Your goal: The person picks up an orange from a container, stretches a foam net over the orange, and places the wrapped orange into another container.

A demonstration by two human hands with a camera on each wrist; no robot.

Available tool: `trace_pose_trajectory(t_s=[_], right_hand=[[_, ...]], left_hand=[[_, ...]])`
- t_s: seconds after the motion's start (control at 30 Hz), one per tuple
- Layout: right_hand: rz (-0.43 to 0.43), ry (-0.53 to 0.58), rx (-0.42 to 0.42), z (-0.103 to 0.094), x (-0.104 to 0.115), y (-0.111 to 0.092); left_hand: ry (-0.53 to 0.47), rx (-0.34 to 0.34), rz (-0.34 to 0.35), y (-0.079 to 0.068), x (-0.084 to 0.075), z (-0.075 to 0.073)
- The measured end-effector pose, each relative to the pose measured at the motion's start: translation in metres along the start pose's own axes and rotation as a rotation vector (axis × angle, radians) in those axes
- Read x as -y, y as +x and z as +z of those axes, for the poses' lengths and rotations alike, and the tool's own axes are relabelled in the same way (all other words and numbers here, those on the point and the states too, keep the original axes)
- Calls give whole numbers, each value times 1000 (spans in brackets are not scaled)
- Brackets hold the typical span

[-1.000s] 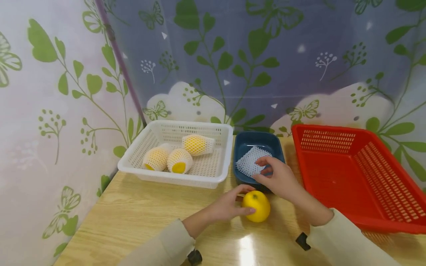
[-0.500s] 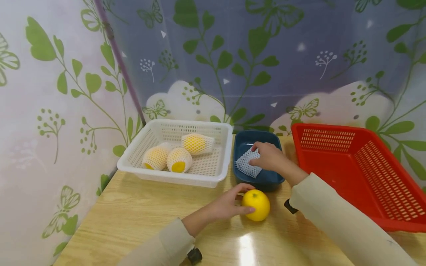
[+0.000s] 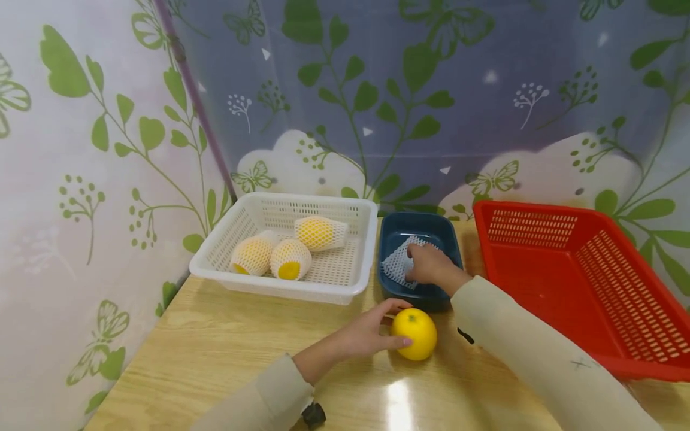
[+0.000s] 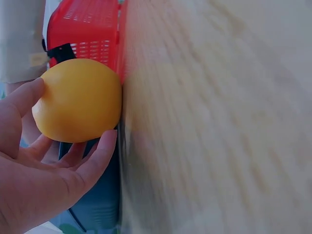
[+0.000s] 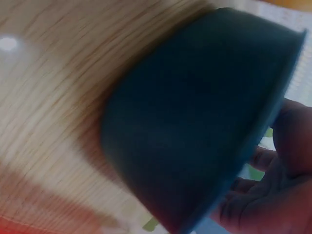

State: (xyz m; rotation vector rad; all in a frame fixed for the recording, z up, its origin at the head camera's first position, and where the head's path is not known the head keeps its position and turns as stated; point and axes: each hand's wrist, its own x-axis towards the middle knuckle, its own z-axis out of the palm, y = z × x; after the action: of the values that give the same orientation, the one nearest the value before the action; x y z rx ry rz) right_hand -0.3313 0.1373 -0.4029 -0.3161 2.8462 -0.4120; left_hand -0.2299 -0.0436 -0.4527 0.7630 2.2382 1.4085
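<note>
My left hand (image 3: pixel 372 329) grips a round yellow fruit (image 3: pixel 414 334) on the table, thumb on its near side and fingers behind it. In the left wrist view the fruit (image 4: pixel 78 100) sits between thumb and curled fingers. My right hand (image 3: pixel 433 264) reaches down into a dark blue bin (image 3: pixel 384 227) just beyond the fruit, thumb and fingers curled at a white foam fruit net (image 3: pixel 398 262). Its fingertips are partly hidden in the mesh. In the right wrist view the bin's outer wall (image 5: pixel 185 112) covers most of what the hand (image 5: pixel 282 180) works on.
To the left stands a white basket (image 3: pixel 286 293) holding several yellow fruits in foam nets, among them a netted fruit (image 3: pixel 321 233) at the back. A large red basket (image 3: pixel 550 299) is at the right. A patterned curtain (image 3: pixel 377 120) hangs behind the wooden table (image 3: pixel 226 347).
My right hand has moved left and then down into the blue bin, its fingers now at the foam net. The left hand and the fruit have stayed in place.
</note>
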Motion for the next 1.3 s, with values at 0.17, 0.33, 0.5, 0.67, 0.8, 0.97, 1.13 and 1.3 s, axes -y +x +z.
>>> trace_pose_trajectory(t_s=[0.17,0.33,0.5,0.67,0.8,0.97,1.13,1.3], right_hand=[[30,14,-11,5,-4,5],[23,-8,-21,9,-3,6],[-1,-6,-28,11,2,6],[-29,-48,19,12,4,6],[-64,-112,23,15,3,8],[-88,-186,3,18,0,10],[-89,-258,-27,16,-3,12],[-93,-297,-98,6,-5,10]], left_hand=[[-5,11,7,-1,-1,-2],[7,29,3,-1,-1,-4],[11,35,4,-1,-2,-5],[0,42,6,-2,-4,-5],[-18,40,-11,-4,-6,-5],[-31,39,-25,-4,-7,-3],[-38,52,-35,-3,-7,-3],[-39,54,-34,-3,-5,-5]])
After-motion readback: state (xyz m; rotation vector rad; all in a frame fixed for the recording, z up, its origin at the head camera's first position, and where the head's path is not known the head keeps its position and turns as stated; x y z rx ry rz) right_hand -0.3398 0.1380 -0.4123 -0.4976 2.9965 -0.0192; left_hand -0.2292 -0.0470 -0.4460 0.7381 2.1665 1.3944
